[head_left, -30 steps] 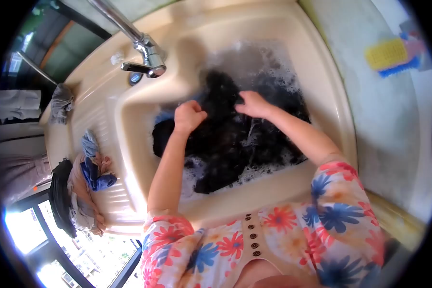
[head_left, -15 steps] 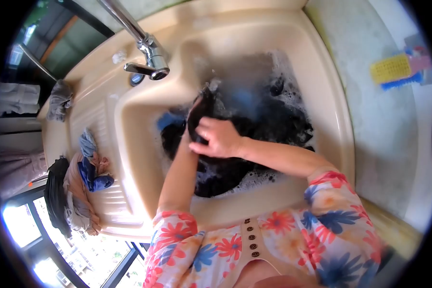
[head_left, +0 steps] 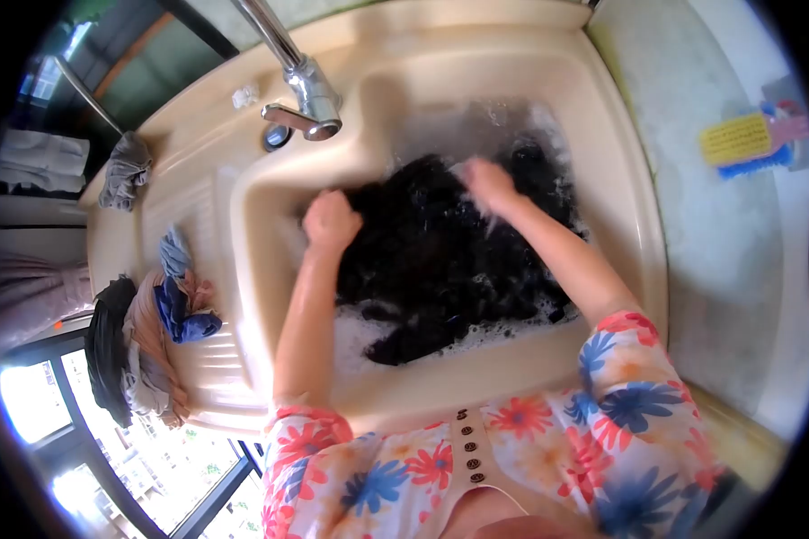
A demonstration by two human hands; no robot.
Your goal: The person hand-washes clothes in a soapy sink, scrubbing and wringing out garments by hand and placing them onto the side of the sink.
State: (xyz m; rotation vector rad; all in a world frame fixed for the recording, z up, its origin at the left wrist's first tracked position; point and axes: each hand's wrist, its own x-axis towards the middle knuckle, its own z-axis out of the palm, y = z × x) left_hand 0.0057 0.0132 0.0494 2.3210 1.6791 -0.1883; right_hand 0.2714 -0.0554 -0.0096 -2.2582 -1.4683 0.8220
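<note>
Both hands gripping a dark wet garment in a soapy sink.

Left hand [head_left: 331, 220]: closed in a fist on the left edge of the dark garment [head_left: 431, 260], knuckles up. Right hand [head_left: 488, 182]: fingers curled down onto the garment's upper part, motion-blurred, so the exact hold is unclear; it appears to clutch the cloth. The two hands sit well apart, garment bunched between them. Garment lies in the basin of the cream sink [head_left: 620, 180], partly in sudsy water [head_left: 360, 328], foam along its lower edge. Chrome tap [head_left: 307, 94] stands above the left hand, on the sink's back ledge. On the ribbed drainboard to the left: a pile of wrung clothes [head_left: 153, 332]. A grey rag [head_left: 126, 175] sits at the far corner. On the counter to the right: a yellow and blue scrub brush [head_left: 746, 142].
</note>
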